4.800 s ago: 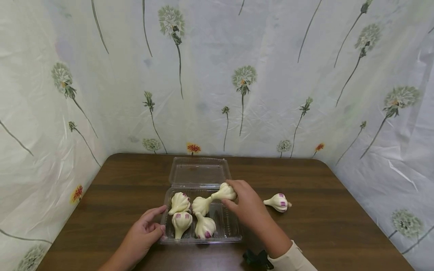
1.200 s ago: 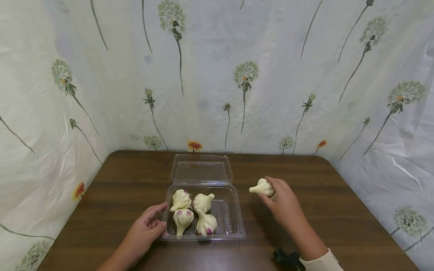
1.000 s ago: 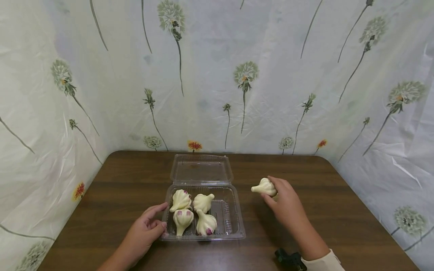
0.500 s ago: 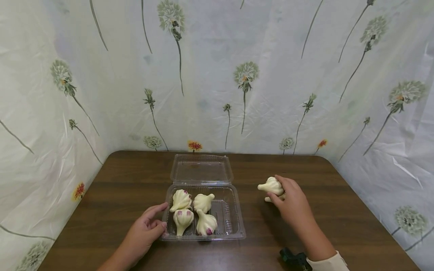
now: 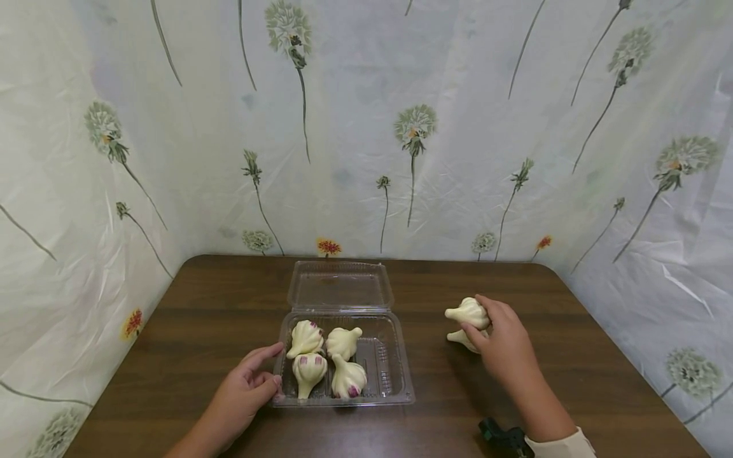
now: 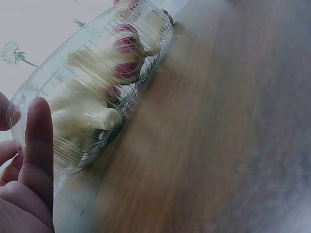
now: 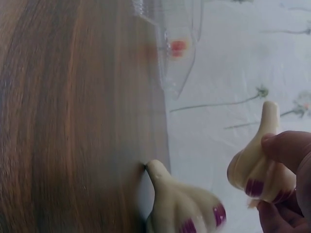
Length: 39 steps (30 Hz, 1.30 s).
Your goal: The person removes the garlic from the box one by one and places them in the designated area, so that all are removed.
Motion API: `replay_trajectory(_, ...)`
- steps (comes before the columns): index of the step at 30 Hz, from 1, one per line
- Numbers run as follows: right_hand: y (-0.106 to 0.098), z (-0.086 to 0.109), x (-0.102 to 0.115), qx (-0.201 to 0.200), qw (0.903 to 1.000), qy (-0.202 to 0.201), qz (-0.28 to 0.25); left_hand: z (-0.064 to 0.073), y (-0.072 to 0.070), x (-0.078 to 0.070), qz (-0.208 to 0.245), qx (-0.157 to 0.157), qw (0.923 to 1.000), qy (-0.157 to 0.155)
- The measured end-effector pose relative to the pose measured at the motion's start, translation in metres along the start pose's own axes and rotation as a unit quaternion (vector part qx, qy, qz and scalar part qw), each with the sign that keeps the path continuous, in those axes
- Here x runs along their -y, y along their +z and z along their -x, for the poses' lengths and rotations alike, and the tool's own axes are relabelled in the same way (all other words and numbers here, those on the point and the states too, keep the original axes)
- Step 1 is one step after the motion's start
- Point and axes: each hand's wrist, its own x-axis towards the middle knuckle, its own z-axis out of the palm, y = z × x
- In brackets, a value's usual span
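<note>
Between thumb and fingers, my right hand (image 5: 509,346) holds a cream garlic bulb (image 5: 469,312) above the table, its stem pointing left. A second garlic bulb (image 5: 462,340) lies on the table just below, partly hidden by that hand; the right wrist view shows purple patches on both bulbs. My left hand (image 5: 243,389) grips the left side of a clear plastic container (image 5: 401,375), thumb (image 6: 39,131) against its wall. Several garlic bulbs (image 5: 310,372) sit in the container's left and middle part.
The container's hinged lid (image 5: 340,286) lies open behind it on the brown wooden table (image 5: 229,305). A flower-patterned sheet (image 5: 343,127) hangs around the table's back and sides. A dark device (image 5: 504,439) sits at my right wrist.
Earlier, my right hand held this garlic bulb over the container's right part. It has carried it rightward, to above the bulb lying on the table. My left hand has stayed at the container.
</note>
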Motion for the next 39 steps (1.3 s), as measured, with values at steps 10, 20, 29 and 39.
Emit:
replay_trajectory(10,-0.005,0.001,-0.007,-0.009,0.9998,0.018,0.000,0.001,0.001,0.000,0.001,0.004,0.9999,0.015)
replay_trajectory(20,-0.008,0.002,-0.015,-0.001,0.9994,0.034,-0.007,0.002,0.001,0.001,0.007,0.004,0.9998,0.018)
replay_trajectory(29,-0.011,0.003,-0.022,-0.019,0.9991,0.038,-0.003,0.001,0.002,0.000,0.003,-0.001,0.9998,0.017)
replay_trajectory(39,-0.011,0.003,-0.030,-0.030,0.9986,0.043,-0.002,0.001,0.003,0.000,0.004,-0.005,0.9998,0.017)
